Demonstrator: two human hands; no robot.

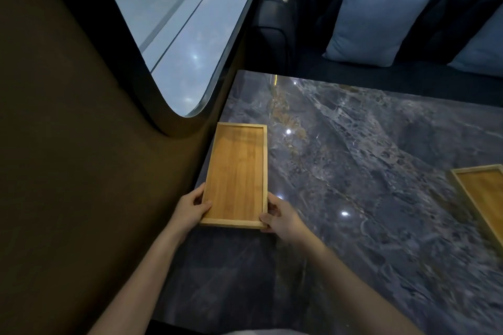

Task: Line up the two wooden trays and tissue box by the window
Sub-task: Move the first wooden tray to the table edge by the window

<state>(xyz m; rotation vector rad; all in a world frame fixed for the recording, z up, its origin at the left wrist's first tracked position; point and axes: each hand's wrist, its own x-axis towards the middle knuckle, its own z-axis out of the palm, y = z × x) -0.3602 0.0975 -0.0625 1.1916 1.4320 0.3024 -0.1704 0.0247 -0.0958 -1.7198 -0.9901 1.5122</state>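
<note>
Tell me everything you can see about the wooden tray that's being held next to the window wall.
The wooden tray is a long, shallow rectangle of light, honey-coloured wood with a thin raised rim and a plank-grained floor. It is empty and appears to lie flat on the marble table, lengthwise along the edge by the wall below the window. The left hand grips its near left corner, the right hand its near right corner.

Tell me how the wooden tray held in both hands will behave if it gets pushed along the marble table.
The wooden tray looks rigid, so it should move as one piece. The glossy marble table probably lets it slide easily, perhaps too freely. It is low and flat, so tipping seems unlikely; the left hand and right hand at its near corners could steer it.
</note>
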